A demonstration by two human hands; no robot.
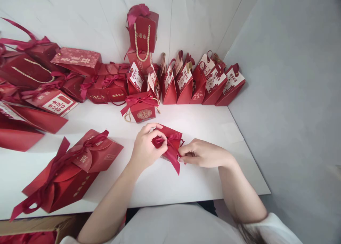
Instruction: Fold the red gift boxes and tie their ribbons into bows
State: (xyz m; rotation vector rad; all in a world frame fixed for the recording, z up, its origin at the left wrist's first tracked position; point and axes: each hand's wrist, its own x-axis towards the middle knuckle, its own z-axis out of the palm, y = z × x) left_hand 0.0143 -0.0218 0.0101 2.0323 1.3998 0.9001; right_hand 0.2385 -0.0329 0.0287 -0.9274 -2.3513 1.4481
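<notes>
A small red gift box (pixel 168 131) sits on the white table in front of me, tied with a dark red satin ribbon (pixel 174 158) in a bow on its top. My left hand (pixel 149 144) reaches over the box's left side, with thumb and index finger closed on the bow. At the box's right edge my right hand (pixel 204 153) has its fingers curled and pinched at the ribbon; the exact part between the fingertips is mostly hidden. One ribbon tail hangs down the near side, between the two hands.
Just beyond stands a red box with rope handles (pixel 145 113). Red gift bags (pixel 183 89) line the wall at the right, and more boxes (pixel 106 85) crowd the left. Two larger ribboned boxes (pixel 80 180) lie near-left. A cardboard carton (pixel 64 226) is below the table edge (pixel 250 187).
</notes>
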